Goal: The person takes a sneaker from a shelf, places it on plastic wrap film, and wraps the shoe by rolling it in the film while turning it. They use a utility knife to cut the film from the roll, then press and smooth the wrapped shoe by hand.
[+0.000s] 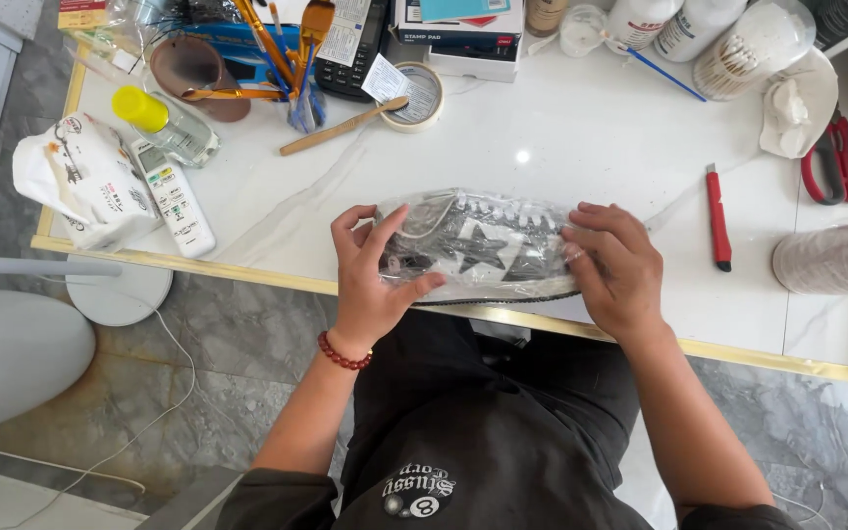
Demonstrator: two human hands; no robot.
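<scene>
A dark sneaker (483, 245) with a star on its side and white laces lies on its side at the near edge of the white table (581, 137), wrapped in clear plastic film. My left hand (373, 280) grips its heel end, thumb under the sole, fingers spread over the wrap. My right hand (612, 265) clasps the toe end, fingers pressed on the film. A red bead bracelet circles my left wrist.
A red utility knife (717, 214) lies right of the shoe, red scissors (841, 157) and a film roll (836, 257) further right. A remote (175, 196), tissue pack (80, 182), yellow-capped bottle (164, 123), tape roll (420, 93), brushes and containers crowd the back.
</scene>
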